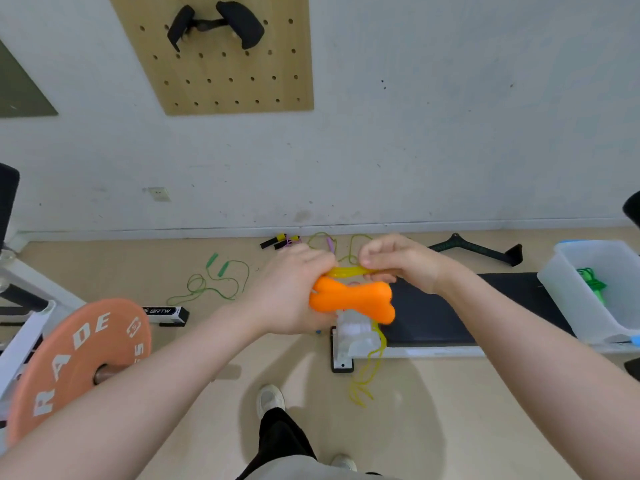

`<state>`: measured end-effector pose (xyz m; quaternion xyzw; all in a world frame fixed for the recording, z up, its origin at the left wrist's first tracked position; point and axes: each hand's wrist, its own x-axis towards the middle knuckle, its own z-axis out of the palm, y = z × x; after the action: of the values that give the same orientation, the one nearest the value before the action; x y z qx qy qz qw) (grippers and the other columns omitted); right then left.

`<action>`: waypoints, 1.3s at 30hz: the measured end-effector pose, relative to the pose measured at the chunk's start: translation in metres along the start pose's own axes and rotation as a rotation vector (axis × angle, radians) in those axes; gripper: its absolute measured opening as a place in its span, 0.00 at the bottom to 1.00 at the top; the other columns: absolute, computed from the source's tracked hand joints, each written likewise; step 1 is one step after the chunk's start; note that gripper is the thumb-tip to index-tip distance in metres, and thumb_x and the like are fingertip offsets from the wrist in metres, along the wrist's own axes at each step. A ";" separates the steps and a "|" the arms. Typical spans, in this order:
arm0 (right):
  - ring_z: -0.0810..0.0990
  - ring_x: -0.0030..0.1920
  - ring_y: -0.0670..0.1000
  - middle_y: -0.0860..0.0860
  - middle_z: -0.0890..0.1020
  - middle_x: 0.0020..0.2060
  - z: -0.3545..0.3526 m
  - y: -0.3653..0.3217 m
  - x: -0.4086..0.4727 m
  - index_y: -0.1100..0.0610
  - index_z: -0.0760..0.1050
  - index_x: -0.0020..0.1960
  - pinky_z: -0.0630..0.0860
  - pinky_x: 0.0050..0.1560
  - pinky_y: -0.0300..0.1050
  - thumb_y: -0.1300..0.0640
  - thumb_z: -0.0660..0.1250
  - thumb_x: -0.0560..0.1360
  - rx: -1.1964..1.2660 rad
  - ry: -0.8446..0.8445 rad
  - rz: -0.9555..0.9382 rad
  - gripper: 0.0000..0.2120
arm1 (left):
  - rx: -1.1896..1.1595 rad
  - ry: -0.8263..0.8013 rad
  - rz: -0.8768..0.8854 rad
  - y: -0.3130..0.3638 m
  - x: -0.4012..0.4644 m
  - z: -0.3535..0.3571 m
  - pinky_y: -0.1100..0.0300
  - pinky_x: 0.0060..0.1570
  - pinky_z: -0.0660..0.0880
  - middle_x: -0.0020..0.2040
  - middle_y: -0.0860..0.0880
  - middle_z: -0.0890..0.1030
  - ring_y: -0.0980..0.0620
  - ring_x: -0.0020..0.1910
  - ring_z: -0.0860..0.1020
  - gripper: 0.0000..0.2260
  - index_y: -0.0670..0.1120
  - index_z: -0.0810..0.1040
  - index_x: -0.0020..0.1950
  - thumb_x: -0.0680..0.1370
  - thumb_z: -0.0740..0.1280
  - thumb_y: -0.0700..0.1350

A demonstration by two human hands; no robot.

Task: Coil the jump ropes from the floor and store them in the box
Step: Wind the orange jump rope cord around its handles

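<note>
Winding the thin yellow plastic jump rope (349, 271) around its fat orange handles (351, 301), the left hand (291, 292) grips the handles while the right hand's (398, 261) fingers pinch the cord, and next the loose tail must be wrapped before going into the clear plastic box (568, 299).

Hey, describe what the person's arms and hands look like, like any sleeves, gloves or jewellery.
Both forearms are bare to the frame edge, with no sleeves showing. The left hand and right hand wear no gloves, and no rings, watch or wristbands are visible. Lower down, dark trousers and light shoes show.
</note>
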<state>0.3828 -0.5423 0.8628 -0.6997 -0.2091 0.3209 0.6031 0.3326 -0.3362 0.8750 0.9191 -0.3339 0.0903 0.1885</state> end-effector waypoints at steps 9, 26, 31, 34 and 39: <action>0.75 0.32 0.49 0.49 0.73 0.23 0.058 0.022 0.022 0.67 0.74 0.51 0.74 0.45 0.43 0.54 0.52 0.82 -0.271 0.023 0.186 0.19 | 0.226 0.019 -0.636 -0.024 0.009 -0.004 0.57 0.38 0.63 0.40 0.48 0.74 0.44 0.44 0.73 0.12 0.46 0.68 0.43 0.68 0.67 0.50; 0.67 0.24 0.39 0.42 0.70 0.20 0.014 -0.048 0.020 0.52 0.71 0.30 0.62 0.28 0.28 0.60 0.71 0.72 -0.569 0.039 -0.050 0.14 | 0.232 -0.198 0.052 -0.036 0.015 -0.001 0.58 0.43 0.62 0.39 0.52 0.74 0.47 0.42 0.71 0.17 0.49 0.70 0.42 0.64 0.62 0.60; 0.71 0.29 0.38 0.42 0.74 0.25 0.033 -0.027 0.032 0.52 0.69 0.32 0.68 0.34 0.30 0.62 0.58 0.75 -0.216 0.111 -0.192 0.13 | -0.172 0.030 -0.084 -0.026 0.016 -0.014 0.69 0.36 0.60 0.31 0.61 0.63 0.60 0.32 0.65 0.11 0.56 0.60 0.34 0.59 0.60 0.58; 0.67 0.26 0.41 0.44 0.70 0.24 0.043 -0.013 0.043 0.50 0.67 0.31 0.66 0.32 0.38 0.64 0.53 0.79 -0.253 0.272 -0.149 0.19 | -0.289 0.129 -0.329 -0.022 0.015 -0.016 0.72 0.32 0.63 0.30 0.56 0.69 0.61 0.31 0.69 0.08 0.55 0.64 0.33 0.60 0.62 0.52; 0.73 0.28 0.45 0.50 0.73 0.32 0.072 0.006 0.051 0.51 0.64 0.42 0.70 0.33 0.40 0.62 0.53 0.78 -0.608 0.115 0.131 0.09 | -0.080 0.172 -0.596 -0.029 0.015 -0.006 0.57 0.36 0.63 0.38 0.52 0.74 0.47 0.41 0.71 0.11 0.52 0.66 0.38 0.68 0.69 0.47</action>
<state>0.3675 -0.4579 0.8419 -0.8768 -0.2157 0.2418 0.3553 0.3624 -0.3221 0.8761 0.9574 -0.0361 0.0954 0.2702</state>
